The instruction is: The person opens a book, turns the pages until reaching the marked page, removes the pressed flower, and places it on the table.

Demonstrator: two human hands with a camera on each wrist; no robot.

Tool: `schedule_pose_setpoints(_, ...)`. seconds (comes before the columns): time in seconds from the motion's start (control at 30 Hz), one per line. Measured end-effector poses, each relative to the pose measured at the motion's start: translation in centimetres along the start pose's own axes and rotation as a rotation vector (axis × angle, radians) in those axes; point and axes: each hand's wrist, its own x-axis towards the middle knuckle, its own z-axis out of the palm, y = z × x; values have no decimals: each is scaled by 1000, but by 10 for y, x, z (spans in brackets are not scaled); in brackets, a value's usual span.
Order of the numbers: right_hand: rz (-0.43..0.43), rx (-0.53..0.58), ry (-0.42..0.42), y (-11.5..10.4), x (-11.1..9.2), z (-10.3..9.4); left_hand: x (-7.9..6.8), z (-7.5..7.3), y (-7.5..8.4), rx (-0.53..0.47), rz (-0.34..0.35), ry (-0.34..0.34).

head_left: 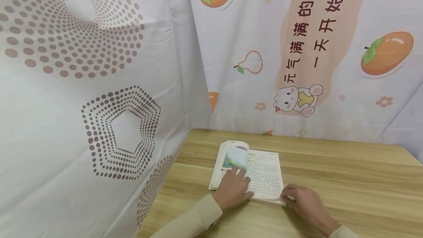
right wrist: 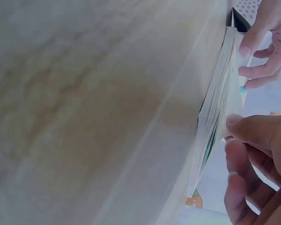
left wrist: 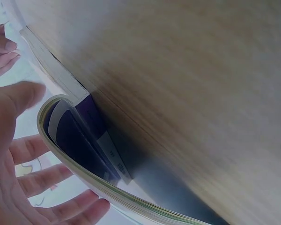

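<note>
An open book (head_left: 264, 175) lies on the table, its left page bearing a coloured picture (head_left: 235, 157) and its right page covered in printed text. My left hand (head_left: 232, 189) rests with spread fingers on the lower left page near the spine, the thumb reaching toward the right page. In the left wrist view, the left-side pages (left wrist: 126, 199) bow up in a curve beside those fingers. At the lower right corner, my right hand (head_left: 305, 202) pinches the page edge between thumb and index finger. The page block (right wrist: 215, 110) shows edge-on in the right wrist view, its sheets slightly fanned.
A wood-grain table (head_left: 347, 172) spreads out to the right of the book. White cloth with brown dots (head_left: 125, 131) hangs along the left side. Behind the table hangs another cloth (head_left: 231, 94) with fruit drawings and writing.
</note>
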Motion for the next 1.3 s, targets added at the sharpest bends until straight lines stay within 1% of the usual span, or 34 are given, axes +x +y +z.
schedule_pose_setpoints(0.1,-8,3,46,0,0,1,0,-2,2,-9,-8,-31)
schedule_pose_setpoints(0.17,2,1,64,0,0,1,0,-3,2,-5,-6,-35)
schedule_pose_setpoints(0.27,34,1,81,-1,1,1,0,-3,2,10,-2,-15)
schedule_pose_setpoints(0.47,140,52,104,-3,2,0,2,0,2,27,-5,35)
schedule_pose_setpoints(0.63,199,72,134,-2,3,-2,4,-1,3,23,-9,37)
schedule_pose_setpoints(0.73,223,65,132,-1,3,-4,5,-4,3,26,-21,42)
schedule_pose_setpoints(0.83,235,80,91,0,2,-4,6,-6,1,64,-31,91)
schedule_pose_setpoints(0.97,267,121,-13,0,0,-3,6,-8,-2,84,-50,187)
schedule_pose_setpoints(1.03,278,128,-60,0,-2,-1,6,-8,-3,46,-63,205)
schedule_pose_setpoints(1.13,277,121,-101,-1,-3,0,5,-6,-4,-45,-80,226)
schedule_pose_setpoints(1.23,262,107,-124,-2,-3,1,4,-4,-5,-128,-90,276)
schedule_pose_setpoints(1.3,257,98,-148,-2,-4,1,4,-3,-6,-164,-96,316)
